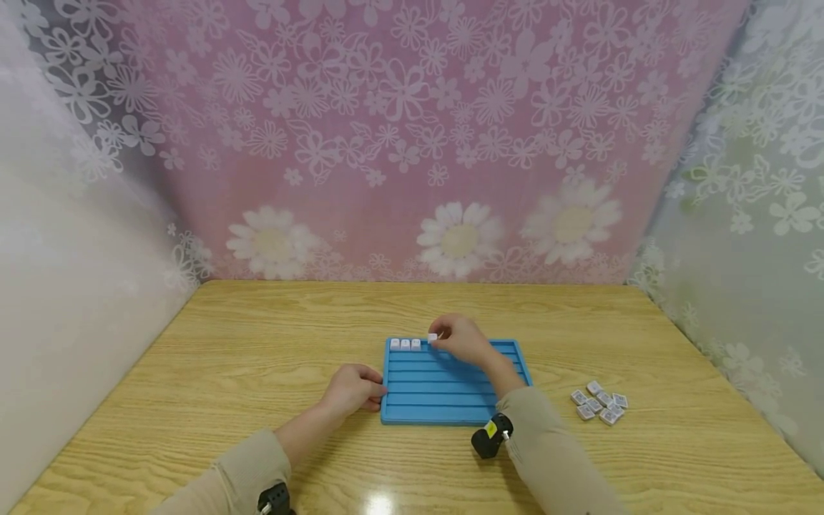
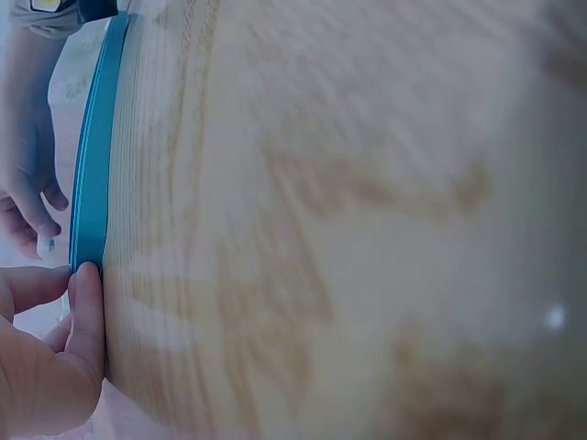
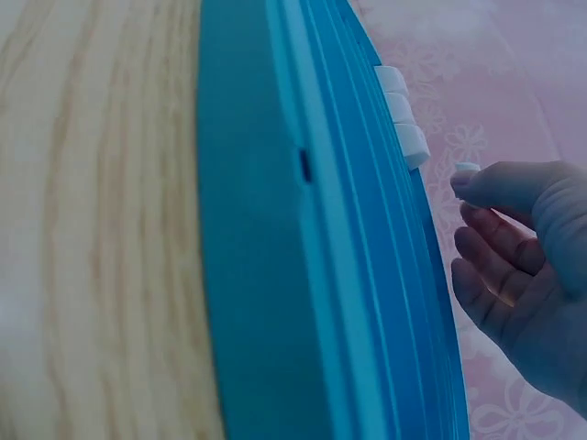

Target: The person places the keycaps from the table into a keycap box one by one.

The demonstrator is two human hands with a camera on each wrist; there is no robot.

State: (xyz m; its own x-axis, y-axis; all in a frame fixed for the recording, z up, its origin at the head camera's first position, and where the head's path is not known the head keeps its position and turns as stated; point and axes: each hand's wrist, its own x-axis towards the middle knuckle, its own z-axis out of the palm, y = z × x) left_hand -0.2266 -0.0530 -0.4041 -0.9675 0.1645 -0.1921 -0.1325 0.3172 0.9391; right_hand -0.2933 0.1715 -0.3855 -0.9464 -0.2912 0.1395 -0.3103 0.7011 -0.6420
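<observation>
A blue ridged tray point(image 1: 438, 398) lies on the table, with three small white tiles point(image 1: 405, 345) side by side in its far-left row. My right hand point(image 1: 465, 339) pinches another white tile point(image 3: 466, 169) between thumb and finger, just above that same row and a little right of the three. In the right wrist view a gap shows between the held tile and the tray. At the tray's left edge, my left hand point(image 1: 352, 390) grips the rim between thumb and fingers; the left wrist view shows the thumb and a fingertip point(image 2: 87, 284) against the tray's end.
Several loose white tiles with printed faces point(image 1: 599, 403) lie in a cluster on the wooden table point(image 1: 290, 343), right of the tray. A pink flowered curtain point(image 1: 386, 143) hangs behind the table's far edge, with pale curtains at both sides.
</observation>
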